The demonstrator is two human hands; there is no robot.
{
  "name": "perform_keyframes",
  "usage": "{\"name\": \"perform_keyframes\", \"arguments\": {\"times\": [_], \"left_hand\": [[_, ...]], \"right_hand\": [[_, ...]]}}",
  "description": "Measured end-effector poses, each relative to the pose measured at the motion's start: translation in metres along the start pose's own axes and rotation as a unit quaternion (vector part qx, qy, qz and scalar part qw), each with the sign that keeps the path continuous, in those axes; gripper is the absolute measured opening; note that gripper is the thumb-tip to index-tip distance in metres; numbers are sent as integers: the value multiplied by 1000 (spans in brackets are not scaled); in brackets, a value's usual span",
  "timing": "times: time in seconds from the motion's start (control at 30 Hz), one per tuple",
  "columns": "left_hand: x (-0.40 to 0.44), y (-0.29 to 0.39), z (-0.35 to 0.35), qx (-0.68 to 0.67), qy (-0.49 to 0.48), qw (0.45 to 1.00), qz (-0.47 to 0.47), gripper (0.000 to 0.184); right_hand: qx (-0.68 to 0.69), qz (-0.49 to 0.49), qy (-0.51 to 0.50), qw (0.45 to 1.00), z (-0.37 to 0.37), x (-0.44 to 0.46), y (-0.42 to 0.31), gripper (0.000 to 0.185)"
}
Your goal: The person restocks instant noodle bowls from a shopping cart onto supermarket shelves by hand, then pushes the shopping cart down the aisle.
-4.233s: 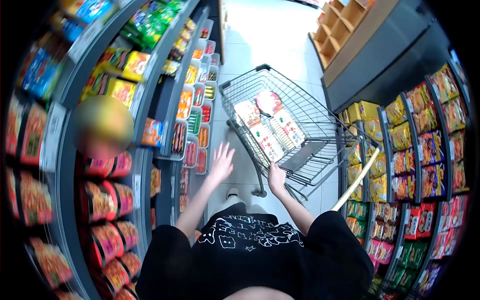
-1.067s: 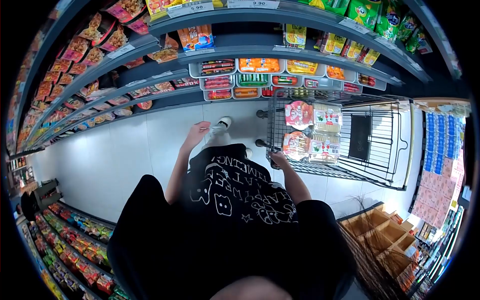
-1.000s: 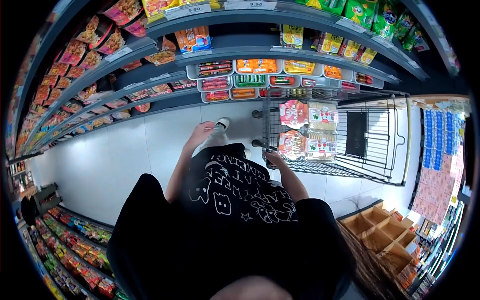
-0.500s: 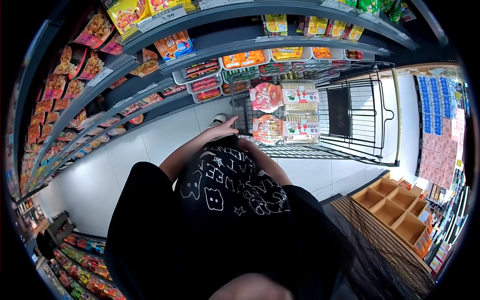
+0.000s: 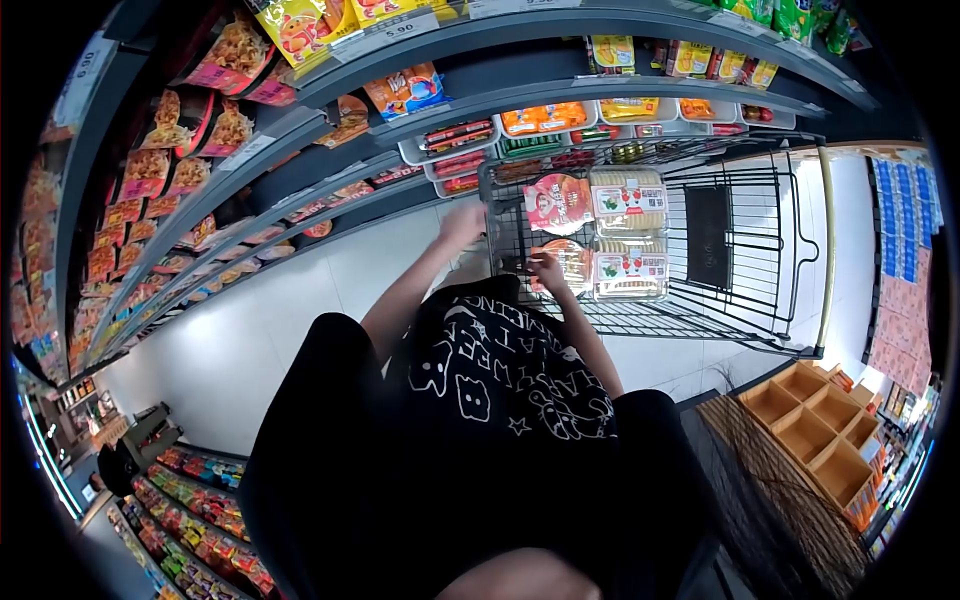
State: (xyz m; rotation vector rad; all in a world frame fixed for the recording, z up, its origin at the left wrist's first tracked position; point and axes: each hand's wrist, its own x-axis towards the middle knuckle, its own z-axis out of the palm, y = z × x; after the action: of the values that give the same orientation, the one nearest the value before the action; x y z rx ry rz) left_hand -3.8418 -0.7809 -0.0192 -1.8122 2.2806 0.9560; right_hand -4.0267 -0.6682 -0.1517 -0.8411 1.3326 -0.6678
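A dark wire shopping cart (image 5: 820, 250) stands in front of me and holds clear-packed goods. Two round-lidded packs, one pink (image 5: 558, 203) and one orange (image 5: 570, 258), lie nearest me. Behind them are two clear packs of pale stacked rounds, an upper one (image 5: 628, 200) and a lower one (image 5: 630, 268). My left hand (image 5: 463, 226) is at the cart's near left end; motion blur hides its fingers. My right hand (image 5: 546, 271) is over the cart beside the orange-lidded pack, its fingers loosely bent and apart. Whether it touches the pack is unclear.
Shelves with noodle bowls (image 5: 235, 50) and bagged snacks (image 5: 405, 90) curve along the left and far side. White trays (image 5: 455, 140) of packets sit beyond the cart. A wooden compartment display (image 5: 805, 425) stands at the right, and a snack rack (image 5: 190, 500) at lower left.
My right hand has come up from beside my body to the orange-lidded pack. My left hand, earlier stretched out at the cart's corner, has risen along its near end. The view has shifted.
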Motion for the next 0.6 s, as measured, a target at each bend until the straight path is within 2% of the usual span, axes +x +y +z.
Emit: {"name": "perform_keyframes", "arguments": {"times": [0.03,0.07,0.1,0.13,0.17,0.23,0.27,0.33,0.37,0.4,0.43,0.47,0.5,0.53,0.6], "left_hand": [[7,2,-18,27,88,996,-18,30],[22,1,-30,52,177,982,-31,28],[40,-8,-38,74,250,965,36,27],[58,-21,-46,94,321,937,104,26],[73,-22,-54,146,289,943,81,24],[97,-29,-64,246,221,942,54,23],[105,-36,-65,246,218,942,60,23],[116,-36,-70,279,134,951,5,25],[120,-32,-72,277,121,953,-4,27],[124,-34,-68,277,119,953,5,27],[127,-37,-64,322,184,928,26,26],[130,-40,-59,365,247,896,46,25],[127,-31,-63,385,224,895,15,24],[134,-36,-57,385,220,896,23,24],[151,-41,-55,382,194,904,-5,25]], "right_hand": [[14,-15,44,999,-5,14,32,33],[26,31,54,998,-17,0,17,33],[54,3,72,996,-25,-11,11,34],[59,50,107,991,-29,-12,21,33],[27,78,116,990,-40,-10,41,32],[41,53,162,985,-47,-27,52,32],[38,93,156,983,-52,-32,67,31],[-8,111,153,982,-57,-51,74,29],[22,105,176,978,-55,-59,81,28],[52,100,199,974,-50,-66,81,27],[-47,78,217,972,-48,-70,79,27],[-70,-19,246,966,-45,-76,78,28],[-29,7,245,969,-42,-80,71,29],[12,32,244,969,-38,-82,63,29],[68,36,245,966,-31,-86,54,29]]}}
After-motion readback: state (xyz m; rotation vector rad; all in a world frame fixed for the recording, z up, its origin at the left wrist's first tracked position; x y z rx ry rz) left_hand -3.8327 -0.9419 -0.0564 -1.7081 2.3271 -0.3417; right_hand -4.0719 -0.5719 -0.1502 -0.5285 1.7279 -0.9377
